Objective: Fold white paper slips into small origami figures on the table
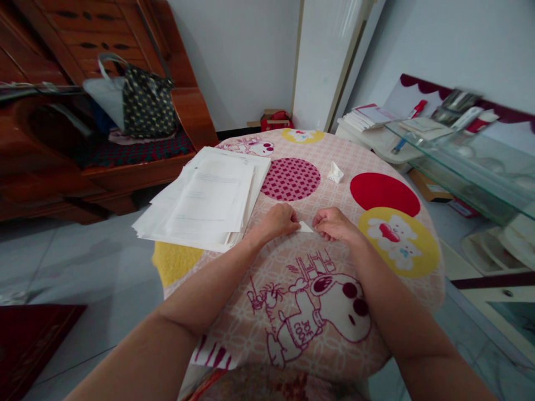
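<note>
A small folded piece of white paper (305, 227), triangular where it shows, lies low over the table between my hands. My left hand (283, 219) pinches its left corner with closed fingers. On the other side, my right hand (331, 224) has its fingers closed on the right corner. Parts of the paper are hidden behind the fingertips. Farther back stands a small folded white paper shape (335, 172), apart from both hands. To the left of my left hand rests a stack of printed paper sheets (209, 192).
A patterned cloth covers the round table (288, 256). At the right is a glass-topped cabinet (472, 161) with papers and metal bowls. A wooden bench (196, 120) on the left carries a dark patterned bag (148, 103). A red item in a box (276, 121) sits by the wall.
</note>
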`<act>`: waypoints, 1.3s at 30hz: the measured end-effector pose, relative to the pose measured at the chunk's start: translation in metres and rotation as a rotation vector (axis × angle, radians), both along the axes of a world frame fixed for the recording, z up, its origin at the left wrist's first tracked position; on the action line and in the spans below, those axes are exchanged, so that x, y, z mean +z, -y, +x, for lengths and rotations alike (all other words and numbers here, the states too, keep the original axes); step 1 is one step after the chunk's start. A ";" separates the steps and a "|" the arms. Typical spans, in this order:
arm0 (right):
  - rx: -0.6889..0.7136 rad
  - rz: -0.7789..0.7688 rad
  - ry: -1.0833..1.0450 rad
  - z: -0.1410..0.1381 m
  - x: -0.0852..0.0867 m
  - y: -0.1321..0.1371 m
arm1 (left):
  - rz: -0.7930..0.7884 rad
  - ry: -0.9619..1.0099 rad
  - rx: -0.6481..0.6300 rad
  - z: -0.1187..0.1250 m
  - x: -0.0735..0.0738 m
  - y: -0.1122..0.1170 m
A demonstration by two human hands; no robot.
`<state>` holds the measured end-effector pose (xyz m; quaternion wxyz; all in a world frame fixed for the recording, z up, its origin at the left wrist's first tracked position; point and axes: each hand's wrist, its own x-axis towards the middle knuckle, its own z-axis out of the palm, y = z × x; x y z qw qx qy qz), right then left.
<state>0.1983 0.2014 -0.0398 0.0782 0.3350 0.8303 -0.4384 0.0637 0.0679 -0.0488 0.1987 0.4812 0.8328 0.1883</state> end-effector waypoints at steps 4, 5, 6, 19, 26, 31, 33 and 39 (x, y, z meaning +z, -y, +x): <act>0.038 0.142 -0.075 0.000 -0.007 0.002 | 0.015 -0.019 0.035 0.003 -0.001 0.001; 0.050 0.197 -0.086 -0.001 -0.008 0.003 | 0.027 -0.022 0.050 0.004 -0.001 0.002; 0.061 0.239 -0.094 -0.001 -0.009 0.004 | 0.039 -0.019 0.060 0.005 -0.001 0.002; 0.200 0.058 -0.317 0.003 -0.012 -0.005 | 0.252 0.652 -0.020 -0.008 -0.009 0.012; 0.136 -0.423 -0.379 0.005 -0.016 -0.002 | 0.307 0.920 -0.027 -0.002 -0.002 0.017; 0.037 -0.510 -0.429 0.006 -0.013 -0.002 | 0.247 1.014 0.022 -0.004 -0.005 0.021; 0.027 -0.526 -0.433 0.006 -0.011 -0.002 | 0.228 1.049 0.020 -0.005 -0.006 0.022; 0.037 -0.557 -0.388 0.007 -0.009 -0.001 | 0.162 1.070 -0.041 -0.007 -0.005 0.023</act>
